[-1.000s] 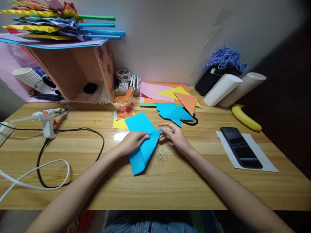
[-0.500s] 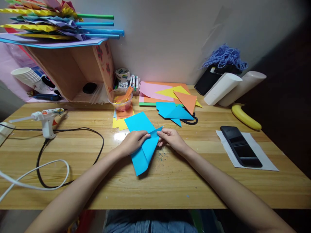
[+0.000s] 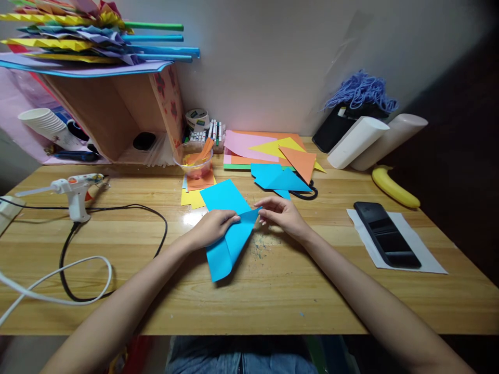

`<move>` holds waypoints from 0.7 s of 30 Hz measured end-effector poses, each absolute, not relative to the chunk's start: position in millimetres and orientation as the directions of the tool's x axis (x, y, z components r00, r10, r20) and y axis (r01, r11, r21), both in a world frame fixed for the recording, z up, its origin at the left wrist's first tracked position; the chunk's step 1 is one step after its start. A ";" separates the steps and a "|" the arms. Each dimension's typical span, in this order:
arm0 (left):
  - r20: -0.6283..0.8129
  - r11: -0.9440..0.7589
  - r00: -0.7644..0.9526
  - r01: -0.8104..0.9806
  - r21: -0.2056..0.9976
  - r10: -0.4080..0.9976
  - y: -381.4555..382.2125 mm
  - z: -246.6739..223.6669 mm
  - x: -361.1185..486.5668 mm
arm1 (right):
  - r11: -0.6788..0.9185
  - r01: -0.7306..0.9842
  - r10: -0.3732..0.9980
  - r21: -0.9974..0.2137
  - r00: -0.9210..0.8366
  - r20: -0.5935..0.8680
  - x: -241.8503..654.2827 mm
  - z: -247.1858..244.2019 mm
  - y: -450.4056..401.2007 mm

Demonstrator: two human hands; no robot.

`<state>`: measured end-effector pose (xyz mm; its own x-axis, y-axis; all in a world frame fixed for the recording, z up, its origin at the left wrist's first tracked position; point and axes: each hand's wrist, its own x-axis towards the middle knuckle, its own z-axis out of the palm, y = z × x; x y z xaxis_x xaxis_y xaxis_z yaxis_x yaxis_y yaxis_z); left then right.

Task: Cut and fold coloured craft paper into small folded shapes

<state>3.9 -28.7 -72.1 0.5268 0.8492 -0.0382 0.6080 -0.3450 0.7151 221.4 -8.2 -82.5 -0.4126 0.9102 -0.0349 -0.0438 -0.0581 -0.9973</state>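
A folded sheet of blue paper [image 3: 238,234] is between my hands, just above the table. My left hand [image 3: 212,227] grips its left side, thumb on top and the other fingers hidden underneath. At the paper's pointed right corner, my right hand [image 3: 283,215] has thumb and forefinger pinched on the tip. Beyond my left hand lies a flat blue paper piece [image 3: 226,195]; whether it joins the folded sheet is hidden. More blue paper pieces [image 3: 278,178] rest behind my right hand, over scissors with black handles [image 3: 310,195].
A glue gun [image 3: 76,195] with looping cables stands at left. Behind are a plastic bowl of paper scraps [image 3: 194,161], stacked coloured paper [image 3: 253,145] and a cardboard box [image 3: 167,109]. At right are a phone [image 3: 385,234], a banana [image 3: 395,187] and white rolls [image 3: 358,143].
My right hand has shifted slightly right and its fingers have lifted and opened around the corner. The lower end of the folded paper has swung a little left. My left hand keeps its grip.
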 end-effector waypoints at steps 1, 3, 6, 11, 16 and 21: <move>-0.046 -0.347 0.539 0.603 0.719 0.841 -28.5 -70.9 3.5 | -0.062 -0.030 0.904 -0.998 -0.426 -0.043 222.8 -83.2 -7.2; -0.058 -0.355 0.568 0.587 0.728 0.821 -27.9 -69.1 2.6 | -0.069 -0.009 0.897 -0.998 -0.438 -0.058 224.4 -84.9 -6.0; -0.063 -0.367 0.601 0.564 0.740 0.797 -26.3 -67.9 0.9 | -0.047 -0.002 0.896 -0.999 -0.441 -0.041 224.7 -85.7 -6.6; -0.073 -0.358 0.608 0.556 0.750 0.791 -24.2 -67.0 -1.6 | -0.006 0.055 0.890 -0.998 -0.455 -0.031 225.4 -81.8 -10.0; -0.079 -0.376 0.612 0.577 0.725 0.787 -26.2 -64.4 -0.8 | -0.067 0.092 0.890 -0.994 -0.445 -0.101 226.5 -81.7 -12.2; -0.082 -0.380 0.564 0.650 0.659 0.822 -29.0 -65.2 0.0 | -0.055 0.113 0.892 -0.992 -0.441 -0.100 225.5 -81.0 -14.1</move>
